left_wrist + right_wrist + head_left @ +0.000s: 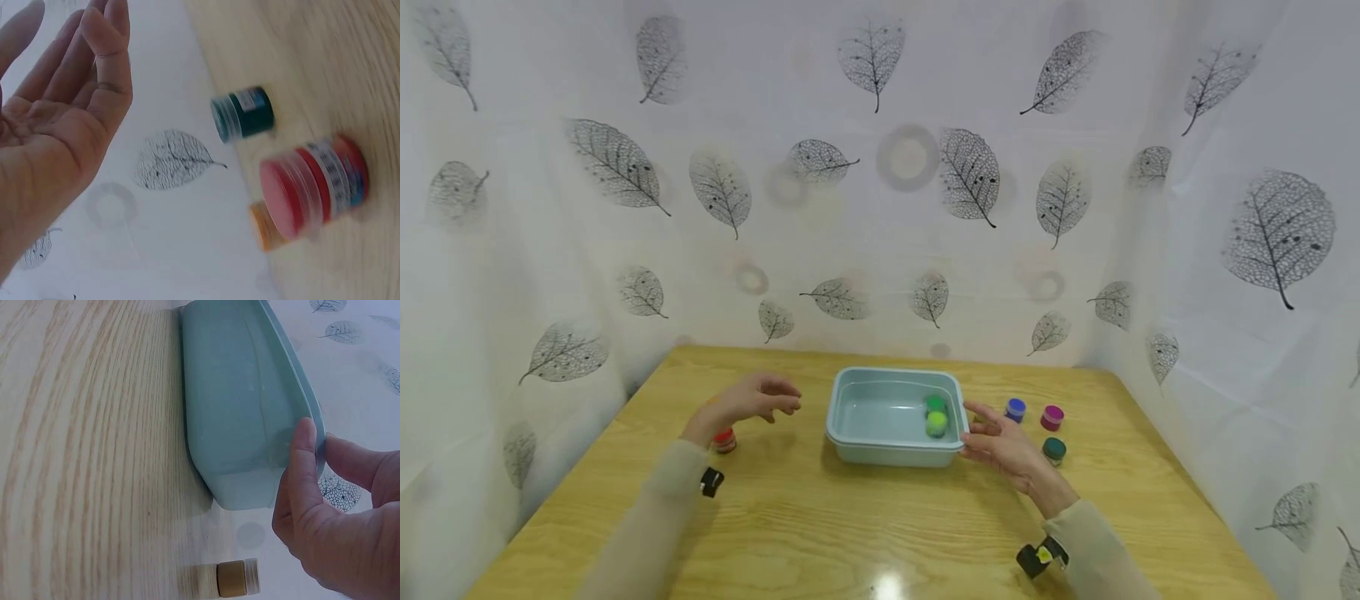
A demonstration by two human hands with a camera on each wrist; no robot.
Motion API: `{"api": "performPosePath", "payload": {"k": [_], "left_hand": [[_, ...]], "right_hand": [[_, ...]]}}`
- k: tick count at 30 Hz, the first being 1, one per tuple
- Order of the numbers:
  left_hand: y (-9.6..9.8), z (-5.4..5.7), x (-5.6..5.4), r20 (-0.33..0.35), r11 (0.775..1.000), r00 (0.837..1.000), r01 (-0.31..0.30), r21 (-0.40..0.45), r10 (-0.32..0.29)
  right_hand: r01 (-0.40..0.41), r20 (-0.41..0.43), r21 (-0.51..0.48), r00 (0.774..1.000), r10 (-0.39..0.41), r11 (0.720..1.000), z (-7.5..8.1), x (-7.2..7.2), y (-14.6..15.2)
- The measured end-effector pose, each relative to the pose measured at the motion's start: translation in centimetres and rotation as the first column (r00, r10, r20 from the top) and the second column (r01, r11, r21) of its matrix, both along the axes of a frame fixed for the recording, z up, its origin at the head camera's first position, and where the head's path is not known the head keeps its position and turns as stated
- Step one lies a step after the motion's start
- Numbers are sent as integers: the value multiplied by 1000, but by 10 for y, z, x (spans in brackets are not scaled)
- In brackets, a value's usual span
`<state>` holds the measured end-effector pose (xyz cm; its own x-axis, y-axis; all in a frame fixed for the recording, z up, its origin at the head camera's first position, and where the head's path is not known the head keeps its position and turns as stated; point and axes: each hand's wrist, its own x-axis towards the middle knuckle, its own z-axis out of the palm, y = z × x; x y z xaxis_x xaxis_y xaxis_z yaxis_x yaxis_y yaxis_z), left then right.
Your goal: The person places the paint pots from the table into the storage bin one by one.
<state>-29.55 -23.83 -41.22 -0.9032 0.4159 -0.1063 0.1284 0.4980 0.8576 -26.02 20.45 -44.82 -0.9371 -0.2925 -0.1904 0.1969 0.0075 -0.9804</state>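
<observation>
From where I stand, a person's right hand [1011, 450] grips the right end of a rectangular, pale blue-green plastic tub [880, 454], fingertips and thumb close together about its rim at the near corner. The tub sits on a wood-grained yellow table [880, 517], and inside it, toward the right end, are a small green-lidded jar [936, 403] and, just in front of it, a lime-green-lidded jar [936, 424]. The left hand [751, 400] is well apart from the tub, holding nothing, its fingers loosely bent and the thumb spread away from them, above the table. Near that wrist stands a round red jar with a clear-rimmed lid [724, 440]; the left wrist view also shows an orange jar [267, 226] partly behind it and a dark green jar [244, 114]. Beyond the right hand are a blue jar [1015, 410], a magenta jar [1052, 417] and a dark teal jar [1054, 452], while an ochre jar [232, 579] shows below the hand in the right wrist view. White curtains printed with grey skeleton leaves [868, 225] hang around the table.
</observation>
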Motion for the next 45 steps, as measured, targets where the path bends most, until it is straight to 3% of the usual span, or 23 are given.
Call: {"api": "performPosePath", "payload": {"k": [6,11,22,28,34,45], "left_hand": [[-26,-4,4,-2,999,1000,-13,-32,13],[-45,-8,6,-64,994,997,-48,-93,43],[-75,-15,14,-47,990,995,-98,-105,93],[-86,-20,17,-20,990,997,-79,-115,78],[-90,-21,21,34,993,999,-22,-116,26],[-93,-30,17,123,997,991,54,-56,-46]], "right_hand": [[-3,2,0,1000,3,1000,1,-1,0],[-4,-1,-1,1000,4,1000,2,-1,0],[11,4,5,1000,-11,1000,2,-1,0],[13,7,7,1000,-13,1000,2,-1,0],[4,9,1,1000,-4,1000,1,0,0],[-2,14,-2,1000,2,1000,3,-1,0]]}}
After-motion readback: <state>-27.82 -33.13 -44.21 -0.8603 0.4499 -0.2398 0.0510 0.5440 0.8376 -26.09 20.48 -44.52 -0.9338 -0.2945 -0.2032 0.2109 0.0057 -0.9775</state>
